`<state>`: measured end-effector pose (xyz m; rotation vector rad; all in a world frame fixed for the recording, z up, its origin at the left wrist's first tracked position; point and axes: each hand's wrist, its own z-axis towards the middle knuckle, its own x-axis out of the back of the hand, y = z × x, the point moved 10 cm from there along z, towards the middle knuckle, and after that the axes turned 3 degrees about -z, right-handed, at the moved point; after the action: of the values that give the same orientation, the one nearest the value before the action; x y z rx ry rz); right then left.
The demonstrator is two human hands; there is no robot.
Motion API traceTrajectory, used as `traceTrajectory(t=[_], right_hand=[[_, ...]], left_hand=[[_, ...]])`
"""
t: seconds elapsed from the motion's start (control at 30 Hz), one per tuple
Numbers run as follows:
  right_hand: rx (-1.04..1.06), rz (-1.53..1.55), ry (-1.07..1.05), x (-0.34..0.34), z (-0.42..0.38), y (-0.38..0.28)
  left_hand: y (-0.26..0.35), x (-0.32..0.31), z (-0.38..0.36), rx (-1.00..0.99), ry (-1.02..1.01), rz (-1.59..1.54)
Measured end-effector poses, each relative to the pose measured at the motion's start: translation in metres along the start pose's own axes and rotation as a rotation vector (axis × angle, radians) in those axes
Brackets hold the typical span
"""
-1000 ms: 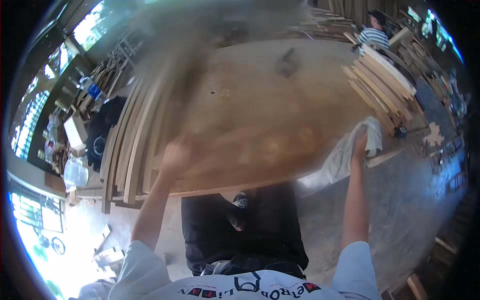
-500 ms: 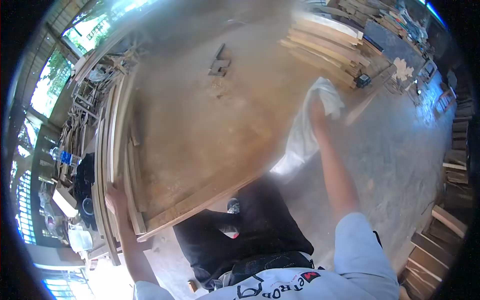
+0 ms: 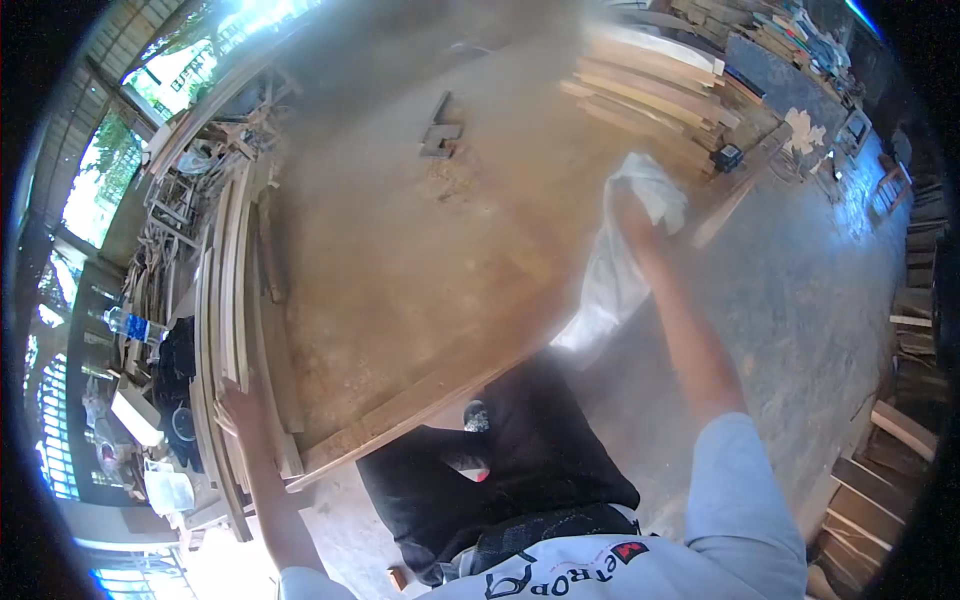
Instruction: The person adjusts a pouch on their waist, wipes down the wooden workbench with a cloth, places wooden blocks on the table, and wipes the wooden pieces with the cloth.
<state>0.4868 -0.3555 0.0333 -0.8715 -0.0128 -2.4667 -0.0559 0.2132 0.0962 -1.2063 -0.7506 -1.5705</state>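
My right hand (image 3: 636, 215) is closed on a bunched white cloth (image 3: 600, 310), which hangs over the right edge of a wooden tabletop (image 3: 400, 290) coated with brown dust. At the left side of the table lie long wooden planks (image 3: 232, 270) placed side by side. My left hand (image 3: 240, 410) is on these planks near their close end, its fingers curled over one of them. A grey angular metal piece (image 3: 440, 130) lies toward the far side, beside a small heap of sawdust (image 3: 450, 182). Haze blurs the far part of the tabletop.
A stack of boards (image 3: 650, 85) occupies the table's far right, with a small black device (image 3: 727, 158) beside it. Wood scraps and a water bottle (image 3: 133, 325) are at left. Timber (image 3: 870, 490) is piled at lower right, past the concrete floor (image 3: 790, 330).
The haze over the middle has thinned, so the sawdust shows more clearly. My right hand and the cloth have shifted slightly at the right edge. My left hand stays on the planks.
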Motion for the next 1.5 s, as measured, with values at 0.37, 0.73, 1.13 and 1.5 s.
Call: traceTrajectory(t=[0.37, 0.73, 1.13, 1.5], right_hand=[[0.214, -0.205, 0.243, -0.005, 0.067, 0.146], [0.225, -0.21, -0.165, -0.046, 0.052, 0.112], [0.406, 0.248, -0.436, 0.053, 0.014, -0.114], [0.263, 0.584, -0.794, 0.042, -0.047, -0.234]], left_hand=[[-0.025, -0.052, 0.007, 0.074, -0.062, -0.129], [-0.012, -0.033, 0.0, 0.061, -0.012, -0.085], [0.018, -0.023, -0.02, -0.16, 0.38, 0.04], [0.269, 0.035, -0.175, -0.848, 0.125, -0.661]])
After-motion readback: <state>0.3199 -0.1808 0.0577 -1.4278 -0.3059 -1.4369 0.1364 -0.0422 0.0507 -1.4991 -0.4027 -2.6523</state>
